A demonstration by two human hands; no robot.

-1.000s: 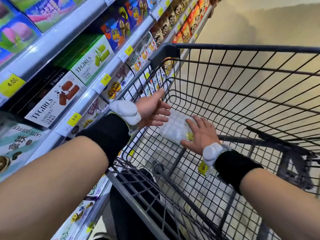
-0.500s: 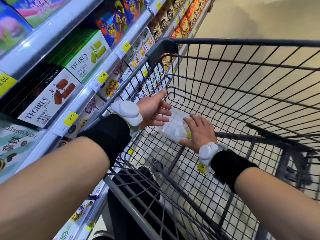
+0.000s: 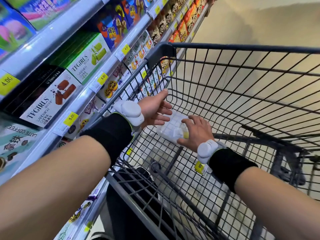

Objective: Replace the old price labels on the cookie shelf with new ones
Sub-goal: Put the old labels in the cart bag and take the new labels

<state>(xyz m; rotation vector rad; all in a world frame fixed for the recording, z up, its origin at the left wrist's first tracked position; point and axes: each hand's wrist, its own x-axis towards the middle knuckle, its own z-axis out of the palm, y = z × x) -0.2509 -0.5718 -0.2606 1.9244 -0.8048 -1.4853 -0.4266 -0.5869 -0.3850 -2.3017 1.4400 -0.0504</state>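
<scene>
Cart wire wall [image 3: 225, 87] rings both hands; right hand [image 3: 197, 130] fingers spread on label packet [image 3: 170, 126]; left hand [image 3: 155, 108] fingers relaxed, empty; one loose label [image 3: 200, 166].

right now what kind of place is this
Most likely a supermarket snack aisle: shelves of boxed cookies, yellow price labels on the shelf edge, and a wire shopping cart.
</scene>
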